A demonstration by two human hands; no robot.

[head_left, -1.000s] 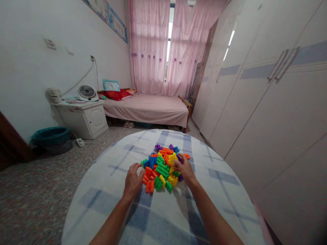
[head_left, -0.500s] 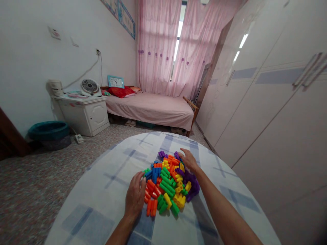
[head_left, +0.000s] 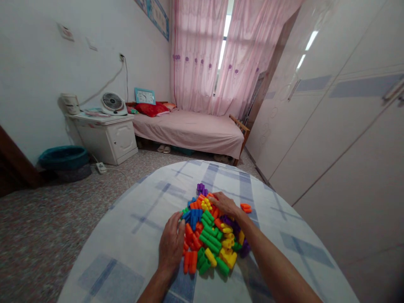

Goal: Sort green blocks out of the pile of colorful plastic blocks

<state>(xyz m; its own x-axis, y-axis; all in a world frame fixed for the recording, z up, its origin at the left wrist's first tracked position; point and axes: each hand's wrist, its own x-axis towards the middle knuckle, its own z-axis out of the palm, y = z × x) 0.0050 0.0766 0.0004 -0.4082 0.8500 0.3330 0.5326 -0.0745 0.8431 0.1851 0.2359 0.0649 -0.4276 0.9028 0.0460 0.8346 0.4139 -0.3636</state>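
A heap of bright plastic building blocks in tube shapes lies on the round table (head_left: 126,248). Green blocks (head_left: 210,239) fill its middle, with blue blocks (head_left: 193,216) and red-orange blocks (head_left: 190,261) on the left, yellow blocks (head_left: 227,257) at the near right. My left hand (head_left: 171,240) rests along the heap's left edge, fingers extended against it. From the right, my right hand (head_left: 226,205) reaches over the far part, its fingertips on the orange blocks beside a yellow one (head_left: 206,205). Its palm and forearm cover some purple blocks (head_left: 244,248).
One orange block (head_left: 245,208) lies apart, right of my right wrist; purple blocks (head_left: 202,189) are at the heap's far edge. Beyond the table stand a bed (head_left: 189,128), a white cabinet (head_left: 123,141) with a fan (head_left: 112,103), a teal bin (head_left: 65,158) and a wardrobe (head_left: 315,139).
My right hand has moved left and inward over the heap. An orange block now shows separate on the right. My left hand stays at the left edge; the camera view has shifted slightly.
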